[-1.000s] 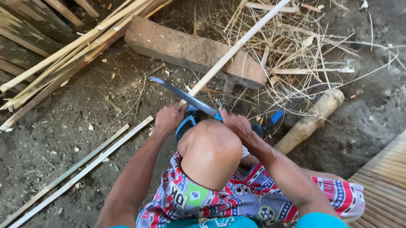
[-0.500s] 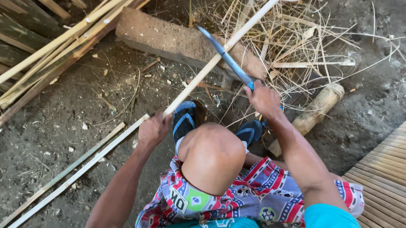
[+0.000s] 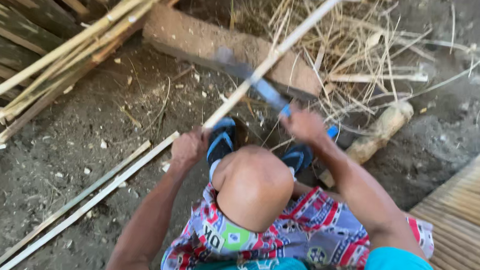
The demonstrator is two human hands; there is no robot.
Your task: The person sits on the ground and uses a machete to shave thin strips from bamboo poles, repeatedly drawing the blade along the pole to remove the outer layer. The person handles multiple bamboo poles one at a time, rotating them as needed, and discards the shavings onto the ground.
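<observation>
between the hands (image 3: 188, 148), long pale bamboo strip (image 3: 270, 61), blurred blade (image 3: 248, 78) across it

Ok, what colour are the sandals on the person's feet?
Blue straps on dark soles; the sandals show best in the head view, just beyond the raised knee.

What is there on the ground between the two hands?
In the head view, between the left hand gripping the bamboo strip and the right hand holding the knife, sit the person's feet in blue sandals.
</observation>
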